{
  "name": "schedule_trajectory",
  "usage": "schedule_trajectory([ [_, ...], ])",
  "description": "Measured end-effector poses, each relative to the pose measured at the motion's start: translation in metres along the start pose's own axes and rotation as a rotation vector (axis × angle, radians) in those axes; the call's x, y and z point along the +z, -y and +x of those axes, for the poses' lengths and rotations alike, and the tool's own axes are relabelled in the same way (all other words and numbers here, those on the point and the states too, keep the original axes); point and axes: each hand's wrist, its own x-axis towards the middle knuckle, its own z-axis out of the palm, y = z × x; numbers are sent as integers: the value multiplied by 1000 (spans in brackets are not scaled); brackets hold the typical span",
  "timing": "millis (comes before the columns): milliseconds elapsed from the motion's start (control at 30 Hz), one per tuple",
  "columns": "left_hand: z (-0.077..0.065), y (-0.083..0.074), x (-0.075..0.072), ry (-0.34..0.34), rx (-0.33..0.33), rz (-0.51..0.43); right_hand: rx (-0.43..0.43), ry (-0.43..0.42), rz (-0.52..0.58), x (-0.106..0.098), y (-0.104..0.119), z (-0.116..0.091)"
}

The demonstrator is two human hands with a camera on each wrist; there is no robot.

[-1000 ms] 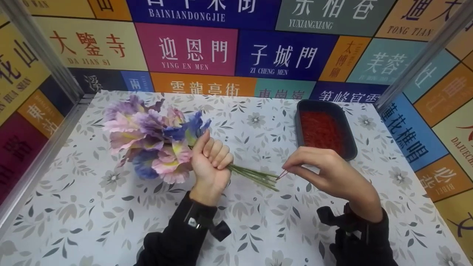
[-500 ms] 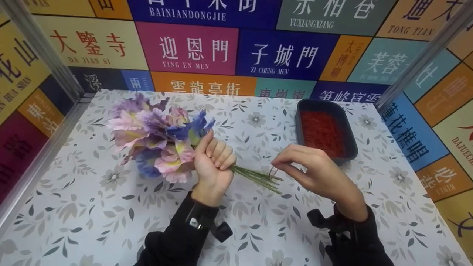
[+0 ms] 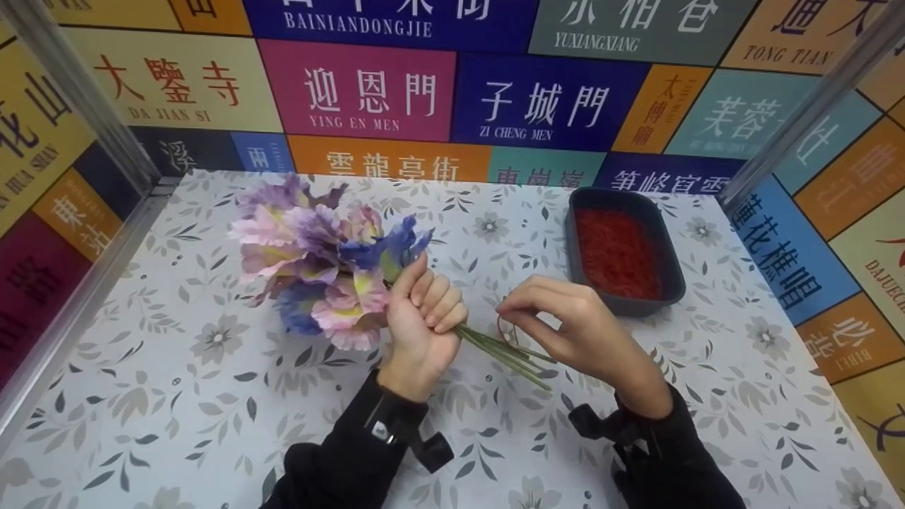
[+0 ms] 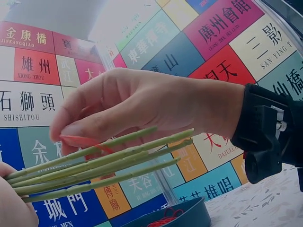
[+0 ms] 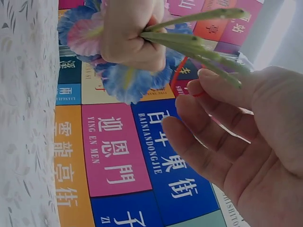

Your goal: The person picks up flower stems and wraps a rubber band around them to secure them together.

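Observation:
My left hand [image 3: 428, 329] grips a bunch of artificial irises [image 3: 322, 258] by the stems, just below the pink, purple and blue blooms. The green stems [image 3: 505, 353] stick out to the right of the fist, their cut ends loose. Between thumb and fingers, my right hand [image 3: 580, 329] pinches a thin red rubber band [image 4: 83, 141], which is drawn out beside the stems, partway along them. In the right wrist view a red strand of the rubber band [image 5: 178, 70] runs past the stems; how far it goes round them is partly hidden.
A dark rectangular box [image 3: 640, 306] with a heap of red rubber bands [image 3: 619, 254] stands behind my right hand. The table [image 3: 212, 424] has a leaf-and-flower cover. Colourful lettered panels [image 3: 357, 92] close in the back and sides.
My right hand has moved left with the rubber band, from the stem ends further up the stems. My left hand and the irises have shifted slightly right.

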Motion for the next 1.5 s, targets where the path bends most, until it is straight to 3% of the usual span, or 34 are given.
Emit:
schedule_trajectory([
  [367, -3, 12, -1, -12, -51, 32, 40, -97, -53, 22, -12, 1],
  [633, -4, 11, 1, 15, -92, -21, 95, -189, -86, 36, -22, -2],
  [800, -5, 0, 6, 61, -118, -77, 10, -182, -48, 45, -30, -2],
  [967, -8, -24, 13, 130, -61, -180, -79, -78, 77, 57, -31, -5],
  [1167, -7, -43, 13, 224, 10, -293, 7, -21, 231, 78, -18, -8],
  [1367, -4, -48, 9, 226, 45, -304, -47, -41, 164, 95, -5, -4],
  [1400, -4, -49, 9, 222, 53, -307, -34, -43, 175, 96, -4, -3],
  [1500, -3, -54, 8, 227, 65, -327, 83, -47, 344, 97, -1, -2],
])
